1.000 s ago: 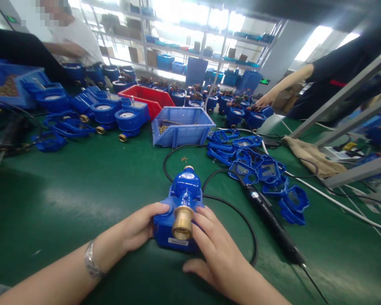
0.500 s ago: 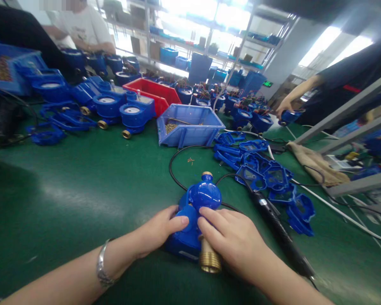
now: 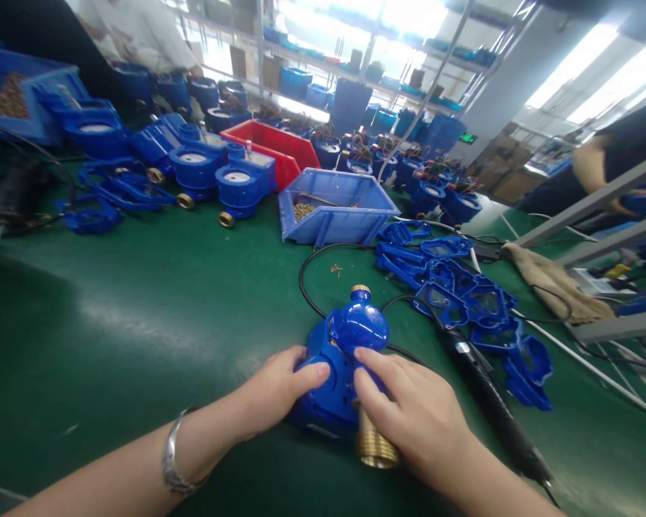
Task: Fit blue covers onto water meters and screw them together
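Green desk surface [image 3: 183,287] was spread widely left of the hands, as far as a row of blue, round-faced meters [image 3: 242,188]; its pale edge [image 3: 0,494] was shown at the lower left corner. Near the front middle, a glossy blue casting with a rounded dome [image 3: 336,398] was held on the desk, its threaded brass pipe end [image 3: 375,449] pointed toward the wearer. It was clasped by the left grip [image 3: 273,396], thumb pressed on top and index finger along the side. The right grip [image 3: 415,411] was curled over the pipe, fingertips laid against the blue body, thumb hidden. Room on the right was narrowed by a long black cylindrical tool [image 3: 496,406], piled blue plastic frames [image 3: 487,301] and grey metal rails [image 3: 597,202]. Beyond the casting, a few small coppery screws [image 3: 336,270] were scattered before a light-blue plastic bin [image 3: 336,226], which was set beside a red plastic bin [image 3: 296,159]. A whitish label [image 3: 323,430] on the casting could not be read; lettering on the lit green sign [image 3: 467,138] was blurred.
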`<move>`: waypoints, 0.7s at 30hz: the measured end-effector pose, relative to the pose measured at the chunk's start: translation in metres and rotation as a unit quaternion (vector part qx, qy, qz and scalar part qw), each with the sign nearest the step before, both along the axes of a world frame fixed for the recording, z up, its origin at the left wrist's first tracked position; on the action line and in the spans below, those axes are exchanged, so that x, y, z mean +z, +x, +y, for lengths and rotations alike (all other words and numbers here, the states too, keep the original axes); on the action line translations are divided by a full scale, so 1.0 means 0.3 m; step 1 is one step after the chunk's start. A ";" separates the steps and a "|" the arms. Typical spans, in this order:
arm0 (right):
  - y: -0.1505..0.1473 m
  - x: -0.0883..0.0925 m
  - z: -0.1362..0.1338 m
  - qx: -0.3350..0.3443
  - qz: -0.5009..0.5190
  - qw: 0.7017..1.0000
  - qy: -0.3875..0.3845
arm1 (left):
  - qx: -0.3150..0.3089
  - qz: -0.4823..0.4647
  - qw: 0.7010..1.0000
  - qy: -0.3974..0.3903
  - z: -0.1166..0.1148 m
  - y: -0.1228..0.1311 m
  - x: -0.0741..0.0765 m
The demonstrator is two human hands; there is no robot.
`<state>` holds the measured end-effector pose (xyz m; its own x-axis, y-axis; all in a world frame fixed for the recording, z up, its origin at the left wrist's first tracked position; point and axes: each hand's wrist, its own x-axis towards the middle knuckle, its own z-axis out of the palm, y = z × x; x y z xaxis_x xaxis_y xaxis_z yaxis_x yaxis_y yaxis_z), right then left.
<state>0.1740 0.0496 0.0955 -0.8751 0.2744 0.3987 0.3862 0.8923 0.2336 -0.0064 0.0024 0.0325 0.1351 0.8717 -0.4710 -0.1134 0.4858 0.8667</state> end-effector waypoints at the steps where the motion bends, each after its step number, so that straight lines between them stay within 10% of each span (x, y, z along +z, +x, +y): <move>1: 0.001 0.000 0.000 -0.004 0.000 1.000 -0.004 | 0.002 -0.009 1.000 -0.008 0.000 -0.002 0.000; 13: -0.080 -0.009 0.019 -0.021 0.023 0.995 -0.090 | 0.019 -0.235 0.968 -0.082 0.009 -0.020 -0.020; 21: -0.092 0.049 0.195 0.040 -0.001 0.888 -0.459 | 0.068 -0.242 0.964 -0.086 0.036 -0.040 -0.043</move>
<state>0.1465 0.1082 0.1103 -0.9066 0.4203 0.0375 0.3141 0.7315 -0.6051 -0.0183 0.0132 0.0194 0.2646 0.8118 -0.5206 -0.5567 0.5694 0.6049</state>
